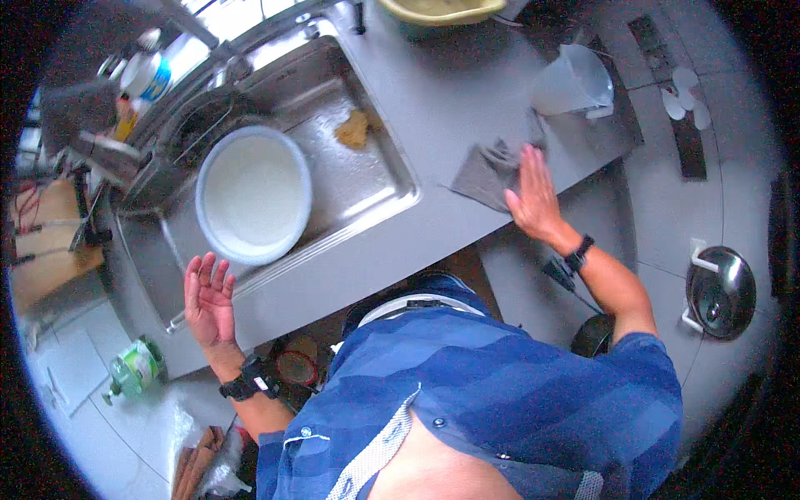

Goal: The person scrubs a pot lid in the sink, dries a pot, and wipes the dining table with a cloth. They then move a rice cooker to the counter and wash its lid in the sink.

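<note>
My right hand [535,194] presses with extended fingers on the edge of a grey cloth [489,174], which lies bunched on the countertop [465,112] right of the sink. Behind the cloth a translucent plastic pitcher [572,81] stands near the counter's far right part. My left hand [211,303] is raised at the sink's front edge, palm up and fingers apart, holding nothing. Just beyond it, a round white basin [254,194] with a pale blue rim rests over the steel sink [350,187]. A yellow-brown sponge or cloth [353,130] lies on the sink floor.
A yellow tub [440,14] stands at the counter's back. The faucet [228,72] and a white bottle with a blue label [147,75] are behind the sink. A green bottle [136,369] is at lower left. A metal lid [720,292] hangs on the right wall.
</note>
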A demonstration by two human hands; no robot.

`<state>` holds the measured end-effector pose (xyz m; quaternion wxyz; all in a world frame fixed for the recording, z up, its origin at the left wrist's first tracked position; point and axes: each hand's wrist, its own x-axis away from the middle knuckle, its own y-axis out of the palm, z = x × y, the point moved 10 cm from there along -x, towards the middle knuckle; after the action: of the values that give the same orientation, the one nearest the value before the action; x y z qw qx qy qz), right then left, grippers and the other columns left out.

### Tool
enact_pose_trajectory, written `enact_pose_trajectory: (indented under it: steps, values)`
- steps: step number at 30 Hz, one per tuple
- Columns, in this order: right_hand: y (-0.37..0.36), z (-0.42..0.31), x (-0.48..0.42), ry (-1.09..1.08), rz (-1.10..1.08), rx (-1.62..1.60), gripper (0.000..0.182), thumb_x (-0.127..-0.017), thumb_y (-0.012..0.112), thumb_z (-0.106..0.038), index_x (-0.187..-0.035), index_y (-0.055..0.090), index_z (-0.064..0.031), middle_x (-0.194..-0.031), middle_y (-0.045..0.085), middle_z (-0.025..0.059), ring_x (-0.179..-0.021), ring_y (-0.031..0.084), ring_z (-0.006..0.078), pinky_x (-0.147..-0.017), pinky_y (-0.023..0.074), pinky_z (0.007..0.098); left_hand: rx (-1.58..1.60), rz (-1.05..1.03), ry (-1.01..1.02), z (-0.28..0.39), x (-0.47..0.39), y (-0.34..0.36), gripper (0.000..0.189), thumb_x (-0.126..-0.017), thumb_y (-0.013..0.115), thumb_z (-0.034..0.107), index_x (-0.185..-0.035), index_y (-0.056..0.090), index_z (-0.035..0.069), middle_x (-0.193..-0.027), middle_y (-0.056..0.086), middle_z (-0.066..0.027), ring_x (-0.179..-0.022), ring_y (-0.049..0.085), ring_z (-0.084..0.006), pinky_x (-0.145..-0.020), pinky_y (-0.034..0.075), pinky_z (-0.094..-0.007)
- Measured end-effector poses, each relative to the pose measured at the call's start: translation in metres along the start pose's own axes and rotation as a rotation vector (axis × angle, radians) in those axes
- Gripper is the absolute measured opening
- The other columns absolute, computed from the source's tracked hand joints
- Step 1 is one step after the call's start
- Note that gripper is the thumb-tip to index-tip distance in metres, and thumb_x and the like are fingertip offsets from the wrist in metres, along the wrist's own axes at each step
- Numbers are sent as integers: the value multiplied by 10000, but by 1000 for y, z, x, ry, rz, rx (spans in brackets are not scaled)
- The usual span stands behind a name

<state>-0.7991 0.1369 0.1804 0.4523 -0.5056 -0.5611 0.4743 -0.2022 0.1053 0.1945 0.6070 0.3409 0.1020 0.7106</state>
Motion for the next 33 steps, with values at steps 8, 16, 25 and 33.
enact_pose_trajectory:
  steps: [8, 16, 25, 33]
  values:
    - [46, -187, 48, -255, -153, -2, 903, -833, 618, -337, -1446, 163, 146, -1560, 62, 314, -1459, 40, 457, -1173, 100, 545, 93, 91, 93, 35, 63, -100, 340, -996, 489, 218, -1284, 519, 41, -1262, 585, -163, -1113, 599, -318, -902, 535, -422]
    - [67, -429, 36, -752, -256, -101, 787, -874, 588, -332, -1459, 247, 69, -1576, 102, 256, -1465, 78, 428, -1172, 130, 543, 155, 216, 269, 55, 166, -194, 309, -1004, 469, 247, -1247, 558, 78, -1249, 603, -125, -1108, 605, -304, -911, 520, -434]
    - [114, -634, 52, -1154, 25, -271, 710, -836, 638, -269, -1407, 368, 55, -1531, 266, 224, -1439, 229, 373, -1164, 200, 498, 129, 320, 406, 32, 231, -244, 288, -988, 478, 206, -1221, 531, 45, -1185, 616, -146, -1034, 628, -287, -824, 539, -397]
    - [111, -649, 30, -986, -373, -1067, 130, -889, 552, -144, -890, 554, -13, -848, 620, 137, -798, 617, 266, -718, 506, 395, 275, -236, 152, 7, 189, -150, 351, -989, 493, 258, -1204, 524, -17, -1163, 617, -242, -1029, 651, -361, -863, 550, -483]
